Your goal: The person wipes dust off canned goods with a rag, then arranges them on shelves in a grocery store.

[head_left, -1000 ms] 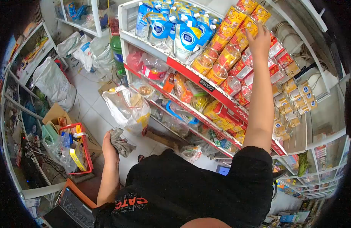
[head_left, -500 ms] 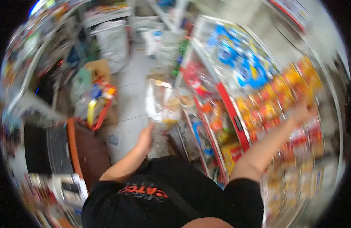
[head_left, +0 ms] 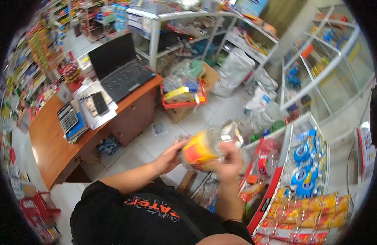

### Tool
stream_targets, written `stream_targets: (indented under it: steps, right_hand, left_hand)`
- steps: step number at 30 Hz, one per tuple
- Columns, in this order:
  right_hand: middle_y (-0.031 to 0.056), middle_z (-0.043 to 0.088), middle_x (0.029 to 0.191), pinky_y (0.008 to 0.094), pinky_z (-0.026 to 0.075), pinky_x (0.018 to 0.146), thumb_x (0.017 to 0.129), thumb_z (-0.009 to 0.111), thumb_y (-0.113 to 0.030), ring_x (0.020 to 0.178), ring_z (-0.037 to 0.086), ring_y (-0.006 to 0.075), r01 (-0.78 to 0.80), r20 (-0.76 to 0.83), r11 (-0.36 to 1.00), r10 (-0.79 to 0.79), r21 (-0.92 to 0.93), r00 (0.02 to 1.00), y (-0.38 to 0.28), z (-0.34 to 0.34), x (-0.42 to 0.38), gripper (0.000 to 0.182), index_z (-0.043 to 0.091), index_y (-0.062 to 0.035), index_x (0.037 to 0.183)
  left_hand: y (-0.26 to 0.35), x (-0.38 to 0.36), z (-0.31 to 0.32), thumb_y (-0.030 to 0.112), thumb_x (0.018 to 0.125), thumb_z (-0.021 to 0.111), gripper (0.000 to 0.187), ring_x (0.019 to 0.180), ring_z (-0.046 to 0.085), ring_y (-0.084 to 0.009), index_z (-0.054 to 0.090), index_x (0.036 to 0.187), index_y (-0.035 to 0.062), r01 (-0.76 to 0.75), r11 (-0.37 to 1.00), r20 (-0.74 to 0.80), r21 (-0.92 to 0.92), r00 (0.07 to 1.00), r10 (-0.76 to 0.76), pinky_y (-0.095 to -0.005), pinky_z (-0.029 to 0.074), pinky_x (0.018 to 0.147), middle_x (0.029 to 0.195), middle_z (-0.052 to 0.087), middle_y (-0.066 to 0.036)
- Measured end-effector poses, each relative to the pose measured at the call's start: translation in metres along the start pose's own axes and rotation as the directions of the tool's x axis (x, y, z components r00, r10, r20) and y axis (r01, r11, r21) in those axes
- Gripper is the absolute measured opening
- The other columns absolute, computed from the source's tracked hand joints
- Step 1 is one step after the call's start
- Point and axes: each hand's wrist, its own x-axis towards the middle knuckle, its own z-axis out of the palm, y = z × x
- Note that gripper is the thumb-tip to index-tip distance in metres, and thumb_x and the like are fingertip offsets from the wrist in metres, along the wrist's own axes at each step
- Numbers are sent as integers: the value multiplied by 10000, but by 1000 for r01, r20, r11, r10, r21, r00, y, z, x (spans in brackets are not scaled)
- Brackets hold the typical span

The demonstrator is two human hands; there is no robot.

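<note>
A clear jar (head_left: 200, 150) with a yellow and red label is held tilted in front of my chest. My left hand (head_left: 171, 156) grips its left end. Around its right end is my right hand (head_left: 229, 160), blurred by motion. Behind the jar, near my right hand, shows a white and brown package (head_left: 232, 132); whether I touch it cannot be told.
To the left, a wooden desk (head_left: 45, 141) bears a laptop (head_left: 125, 71), a calculator (head_left: 68, 117) and a phone (head_left: 100, 103). A red basket (head_left: 184, 105) sits ahead. At the right, a rack (head_left: 274, 179) holds blue and yellow packets.
The view has swung left towards the desk. My right hand has left the yellow packets and come to the jar. My left hand, apart from it before, now grips the jar too.
</note>
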Motion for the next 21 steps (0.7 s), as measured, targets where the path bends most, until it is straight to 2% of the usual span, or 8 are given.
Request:
stream_targets:
  steps: [6, 8, 13, 16, 17, 18, 19, 21]
  right_hand:
    - [148, 559, 1050, 363, 446, 813, 549, 815, -272, 948, 554, 274, 213, 480, 968, -124, -135, 869, -8, 112, -9, 614, 557, -31, 1052]
    - [161, 526, 1112, 365, 436, 839, 565, 806, -287, 986, 538, 275, 56, 549, 998, -26, -37, 835, -11, 134, -13, 706, 494, -31, 1144]
    - [198, 426, 1225, 388, 322, 976, 576, 805, -302, 1127, 434, 321, -35, 710, 999, 52, -39, 702, -12, 215, -43, 974, 254, -11, 1325]
    - [183, 436, 1203, 390, 325, 976, 663, 742, -214, 1141, 427, 299, -319, 824, 947, 147, 43, 547, -5, 292, -89, 821, 267, 18, 1291]
    - [117, 511, 1086, 308, 483, 773, 719, 633, -15, 958, 545, 187, -530, 773, 845, 294, 65, 563, -17, 316, -107, 540, 374, -18, 1193]
    - [95, 537, 1020, 262, 505, 681, 739, 577, 31, 838, 572, 137, -478, 722, 866, 235, 150, 651, 3, 341, -127, 443, 418, -28, 1148]
    - [122, 539, 1037, 317, 444, 801, 724, 666, -117, 924, 538, 196, -505, 718, 851, 262, 143, 645, -2, 356, -129, 517, 441, 16, 1171]
    - [113, 551, 969, 283, 470, 683, 708, 624, -48, 806, 549, 160, -577, 736, 813, 344, 77, 583, -32, 381, -120, 421, 495, 26, 1102]
  left_hand:
    - [41, -90, -44, 506, 579, 758, 960, 1114, 475, -240, 303, 1288, 46, -131, 984, -196, 120, 969, 153, -375, 407, 922, 1221, 458, -110]
    - [43, -114, -56, 564, 560, 737, 960, 1077, 511, -275, 349, 1269, 46, -180, 971, -212, 160, 954, 212, -398, 435, 900, 1207, 477, -130]
    - [87, -171, -66, 612, 702, 580, 808, 1063, 520, -228, 385, 1244, 45, -278, 948, -258, 155, 915, 311, -386, 438, 894, 1198, 491, -124]
    - [110, -234, -106, 605, 724, 566, 783, 1072, 509, -187, 382, 1245, 51, -261, 954, -365, 147, 882, 297, -364, 424, 903, 1200, 488, -99]
    - [122, -252, -117, 598, 752, 536, 746, 1085, 500, -188, 397, 1241, 52, -341, 919, -287, 196, 877, 387, -368, 419, 910, 1208, 488, -101]
    - [139, -271, -114, 597, 763, 519, 735, 1093, 494, -195, 398, 1248, 58, -343, 921, -344, 186, 855, 387, -372, 420, 909, 1215, 487, -102]
    - [154, -286, -111, 595, 775, 503, 723, 1102, 488, -202, 399, 1254, 64, -357, 919, -395, 166, 830, 393, -377, 422, 907, 1223, 486, -103]
    - [175, -326, -125, 569, 819, 448, 679, 1124, 474, -224, 375, 1284, 80, -287, 958, -519, 22, 816, 257, -388, 415, 915, 1254, 467, -106]
